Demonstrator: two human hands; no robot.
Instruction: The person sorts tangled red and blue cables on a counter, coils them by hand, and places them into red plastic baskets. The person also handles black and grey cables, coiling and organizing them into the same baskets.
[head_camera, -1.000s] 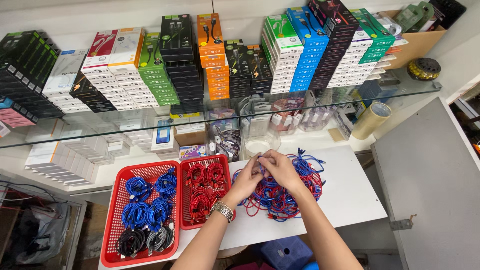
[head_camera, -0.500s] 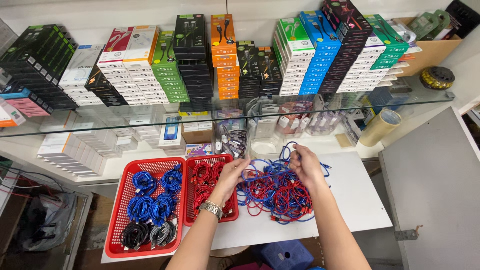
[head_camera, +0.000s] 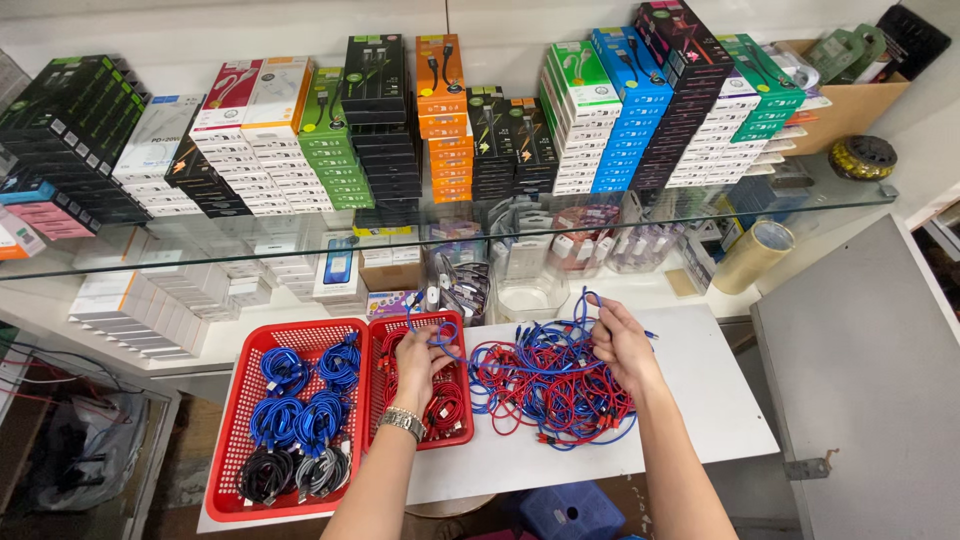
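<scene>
Right now, from the head camera, your left hand hovers over the smaller red plastic basket, fingers pinched on one end of a blue charging cable that runs right into the tangled pile of red and blue cables on the white tabletop. Your right hand sits at the far edge of that pile, closed on a blue loop lifted above it; I cannot tell whether it is the same cable.

Watch the snag: the strand crosses under and through red ones, so a hard pull to the left could drag the whole heap along, or tighten a knot instead of freeing it. The pile's near edge lies close to the table's near edge, so a tug toward you could tip loops off it.

Mind the small basket too. It already holds coiled red cables, and a blue one dropped there would mix colours; the blue coils sit in the larger red basket further left, with grey and black ones at its near end.

Beyond your hands, the clear plastic tub under the glass shelf stands near the pile; a whipping cable end could knock it.
</scene>
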